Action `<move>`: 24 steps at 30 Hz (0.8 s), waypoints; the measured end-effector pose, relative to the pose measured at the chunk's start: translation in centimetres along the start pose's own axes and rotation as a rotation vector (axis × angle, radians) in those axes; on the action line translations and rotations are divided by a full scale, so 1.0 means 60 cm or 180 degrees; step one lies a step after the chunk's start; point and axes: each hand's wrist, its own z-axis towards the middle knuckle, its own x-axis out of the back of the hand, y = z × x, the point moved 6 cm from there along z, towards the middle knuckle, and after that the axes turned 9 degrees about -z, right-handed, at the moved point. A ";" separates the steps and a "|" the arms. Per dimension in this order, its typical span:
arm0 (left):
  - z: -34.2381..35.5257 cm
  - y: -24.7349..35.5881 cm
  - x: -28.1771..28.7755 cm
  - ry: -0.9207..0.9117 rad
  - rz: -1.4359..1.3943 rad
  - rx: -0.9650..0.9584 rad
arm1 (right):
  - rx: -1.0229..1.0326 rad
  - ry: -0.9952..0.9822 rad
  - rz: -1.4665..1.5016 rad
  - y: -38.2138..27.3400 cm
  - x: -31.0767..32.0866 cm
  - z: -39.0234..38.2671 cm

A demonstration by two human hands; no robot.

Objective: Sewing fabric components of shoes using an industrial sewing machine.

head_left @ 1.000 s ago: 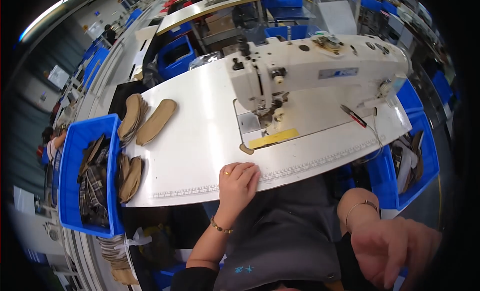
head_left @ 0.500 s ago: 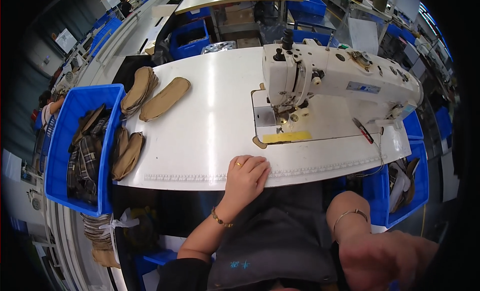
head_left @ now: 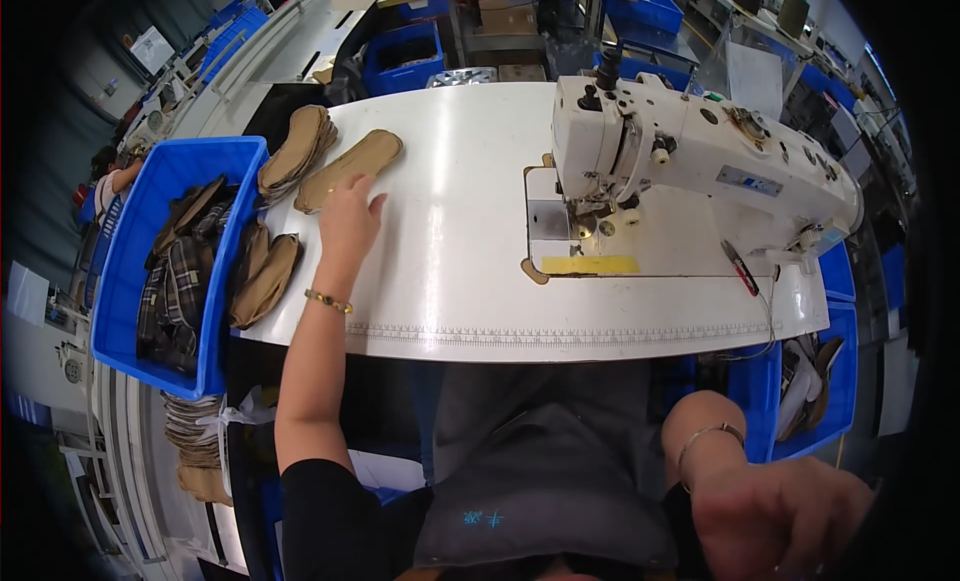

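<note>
My left hand [head_left: 352, 216] reaches over the white table, thumb apart from bent fingers, its fingertips at the lower edge of a single tan padded insole-shaped piece [head_left: 350, 161]; whether it touches is unclear. A stack of similar pieces [head_left: 295, 151] lies just left, and more tan pieces [head_left: 265, 281] lie lower, beside a blue bin [head_left: 105, 301] of plaid and brown pieces. My right hand [head_left: 775, 511] hangs low at the right, below the table edge, fingers loosely bent and apart, with nothing visible in them. A white sewing machine [head_left: 700, 156] occupies the table's right half.
Red-handled snips [head_left: 740, 268] with a cord lie beside the machine. A ruler strip [head_left: 500, 337] runs along the front edge. Blue bins [head_left: 841, 381] stand at the lower right. Bundled pieces [head_left: 195, 441] sit below the left bin. A co-worker [head_left: 110, 186] is at far left.
My left hand has left the table's front edge and moved up-left to the single tan piece, its fingers loosening. My right hand stays low at the right. The view has shifted.
</note>
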 end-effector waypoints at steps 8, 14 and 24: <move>0.026 -0.091 -0.050 -0.0420 0.0182 0.1062 | -0.1466 -0.3174 -0.1731 -0.011 0.056 -0.022; 0.010 -0.077 0.001 0.0495 0.0707 -0.0190 | -0.1829 -0.3147 -0.4956 0.053 0.231 -0.136; 0.022 -0.141 -0.005 0.0256 0.0274 0.1104 | -0.1930 -0.3104 -0.5957 0.046 0.355 -0.197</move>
